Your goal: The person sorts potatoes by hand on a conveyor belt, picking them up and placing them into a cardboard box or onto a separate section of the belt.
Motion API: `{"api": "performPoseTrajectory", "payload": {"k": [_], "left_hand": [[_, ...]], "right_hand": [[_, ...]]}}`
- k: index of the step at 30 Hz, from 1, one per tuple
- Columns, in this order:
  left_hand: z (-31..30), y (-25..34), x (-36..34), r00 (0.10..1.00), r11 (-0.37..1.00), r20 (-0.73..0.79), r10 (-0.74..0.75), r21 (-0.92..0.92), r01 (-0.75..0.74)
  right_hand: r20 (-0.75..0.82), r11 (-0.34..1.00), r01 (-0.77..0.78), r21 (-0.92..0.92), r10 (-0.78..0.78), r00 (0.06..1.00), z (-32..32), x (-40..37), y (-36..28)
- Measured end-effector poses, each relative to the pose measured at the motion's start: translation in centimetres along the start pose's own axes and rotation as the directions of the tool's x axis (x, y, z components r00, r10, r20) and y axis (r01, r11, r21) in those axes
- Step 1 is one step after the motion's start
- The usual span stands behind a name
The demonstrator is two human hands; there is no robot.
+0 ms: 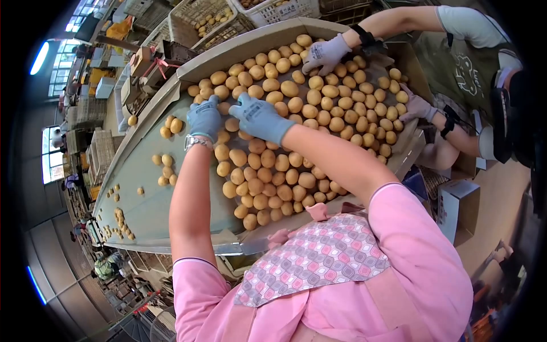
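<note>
Round yellow-brown produce, resembling potatoes though I cannot be sure of the kind, lies crowded over the sorting table. My left hand, in a blue-grey glove, reaches onto the pieces at the pile's left edge. Its fingers look slightly apart and bent downward, their tips partly hidden. Just to its right, my right hand wears a matching glove and rests over the pile, thumb and fingers apart. A few pieces lie between and beneath both hands. No piece shows clearly gripped in either one.
Across the table, a co-worker's gloved hand touches the pile, and the other gloved hand is at its right end. A green belt carries scattered pieces on the left. Plastic crates stand behind; a cardboard box sits right.
</note>
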State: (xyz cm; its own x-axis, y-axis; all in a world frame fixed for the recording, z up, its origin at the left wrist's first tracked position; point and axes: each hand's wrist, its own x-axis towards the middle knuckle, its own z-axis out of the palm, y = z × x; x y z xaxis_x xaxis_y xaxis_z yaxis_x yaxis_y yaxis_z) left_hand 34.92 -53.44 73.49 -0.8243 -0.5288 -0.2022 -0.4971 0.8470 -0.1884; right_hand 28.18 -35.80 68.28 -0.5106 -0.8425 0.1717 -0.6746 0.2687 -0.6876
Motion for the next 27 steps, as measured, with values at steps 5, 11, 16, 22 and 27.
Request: {"api": "performPoseTrajectory", "payload": {"k": [5, 11, 16, 22, 27], "left_hand": [[0.0, -0.1, -0.4, 0.996, 0.998, -0.061, 0.067, 0.005, -0.067], [5.2, -1.6, -1.6, 0.869, 0.915, -0.491, 0.066, -0.317, -0.249], [0.3, 7.8, -14.6, 0.808, 0.464, -0.581, 0.092, -0.693, -0.551], [1.8, 12.0, -24.1, 0.83, 0.662, -0.533, 0.165, -0.564, -0.493], [4.5, 7.9, -26.4, 0.827, 0.695, -0.517, -0.222, -0.679, -0.238]], "right_hand": [[-0.02, 0.864, -0.127, 0.487, 0.157, 0.987, -3.6, -10.1, -0.5], [0.467, -0.399, -0.459, 0.794, -0.084, 0.88, -2.1, -17.5, 3.7], [0.591, -0.447, -0.545, 0.709, -0.044, 0.805, -4.4, -18.7, 4.0], [0.301, 0.324, -0.187, 0.927, -0.347, 0.888, -3.2, -19.2, 2.9], [0.666, -0.12, -0.666, 0.736, -0.047, 0.745, -6.2, -13.5, 5.8]]}}
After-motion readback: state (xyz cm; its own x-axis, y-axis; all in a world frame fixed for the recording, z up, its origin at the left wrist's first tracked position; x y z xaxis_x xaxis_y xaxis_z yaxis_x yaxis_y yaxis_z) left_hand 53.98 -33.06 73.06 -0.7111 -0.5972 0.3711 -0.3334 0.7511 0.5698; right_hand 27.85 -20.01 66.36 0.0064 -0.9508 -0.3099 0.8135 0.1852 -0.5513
